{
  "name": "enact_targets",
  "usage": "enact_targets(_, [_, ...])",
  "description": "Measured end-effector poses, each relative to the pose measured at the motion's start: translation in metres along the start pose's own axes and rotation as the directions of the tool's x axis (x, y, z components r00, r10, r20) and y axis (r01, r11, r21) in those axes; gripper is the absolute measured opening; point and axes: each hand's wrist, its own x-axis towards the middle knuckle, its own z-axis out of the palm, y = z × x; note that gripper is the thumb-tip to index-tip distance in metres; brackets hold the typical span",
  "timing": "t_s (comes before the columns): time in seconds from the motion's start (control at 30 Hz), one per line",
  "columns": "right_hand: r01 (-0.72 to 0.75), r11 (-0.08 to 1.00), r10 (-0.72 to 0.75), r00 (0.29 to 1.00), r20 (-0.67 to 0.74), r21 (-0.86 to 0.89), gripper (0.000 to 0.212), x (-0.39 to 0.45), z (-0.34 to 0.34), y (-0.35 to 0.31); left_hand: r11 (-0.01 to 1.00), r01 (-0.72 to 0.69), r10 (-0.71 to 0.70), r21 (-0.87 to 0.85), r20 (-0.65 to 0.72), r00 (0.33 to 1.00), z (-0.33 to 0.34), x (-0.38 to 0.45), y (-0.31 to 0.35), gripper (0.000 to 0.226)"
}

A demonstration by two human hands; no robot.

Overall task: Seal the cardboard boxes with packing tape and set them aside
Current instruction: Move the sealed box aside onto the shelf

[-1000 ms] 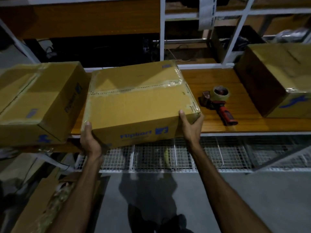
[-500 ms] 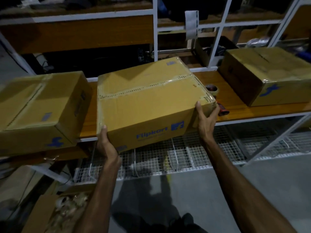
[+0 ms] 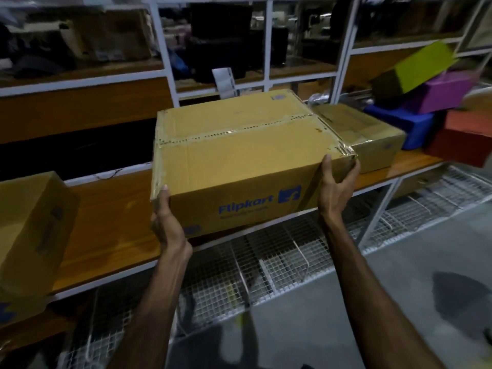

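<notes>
Carrying step, by the look of it: taped box (image 3: 239, 161) lifted clear of the bench (image 3: 106, 225), gripped at both near corners. Left hand (image 3: 166, 222) wrapped round the lower left corner, thumb up the front face; right hand (image 3: 336, 186) clamped on the right end, thumb on the front face, fingers hidden round the side. Clear tape along the top seam and crinkled over the right edge, so sealing judged done for this one and setting aside under way. Box held slightly tilted, overhanging the bench's front edge, blue print facing the wearer. Second brown box (image 3: 370, 137) resting on the bench just behind and to the right, partly covered by the held one; third brown box (image 3: 29, 235) at the far left. Stack of coloured boxes (image 3: 436, 94) farther right. Next move likely to call for a free spot on the bench, a level lowering, and both hands released only once settled. Tape dispenser not visible.
</notes>
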Motion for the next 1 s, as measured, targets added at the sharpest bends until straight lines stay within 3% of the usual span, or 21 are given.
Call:
enact_targets(0.3, [0.014,1.0,-0.011,0.986,-0.168,0.015,0.095,0.136,-0.042,-0.007,0.997,0.066,-0.07,0.033,0.143,0.987,0.172,0.029,-0.043,0.081])
enact_targets(0.5, [-0.056,0.998,0.049,0.951,-0.306,-0.015,0.095,0.223,-0.066,-0.002,0.991,0.086,-0.097,0.1,0.105,0.99,0.305,0.049,-0.074,0.081])
enact_targets(0.77, [-0.075,0.997,0.065,0.936,-0.345,-0.016,0.08,0.26,-0.081,0.008,0.947,-0.003,-0.087,0.321,0.266,0.96,0.429,0.06,-0.139,0.117])
enact_targets(0.87, [-0.067,0.997,0.071,0.953,-0.293,0.025,0.07,0.257,-0.078,0.013,0.941,0.043,-0.191,0.336,0.422,0.886,0.453,0.076,-0.167,0.11])
enact_targets(0.93, [-0.065,0.998,0.069,0.977,-0.2,0.026,0.059,0.249,-0.071,0.017,0.932,0.047,-0.258,0.361,0.564,0.785,0.469,0.054,-0.171,0.097])
enact_targets(1.0, [-0.062,0.997,0.06,0.996,-0.065,-0.042,0.045,0.241,-0.063,0.022,0.912,0.025,-0.29,0.409,0.602,0.744,0.485,0.026,-0.175,0.098])
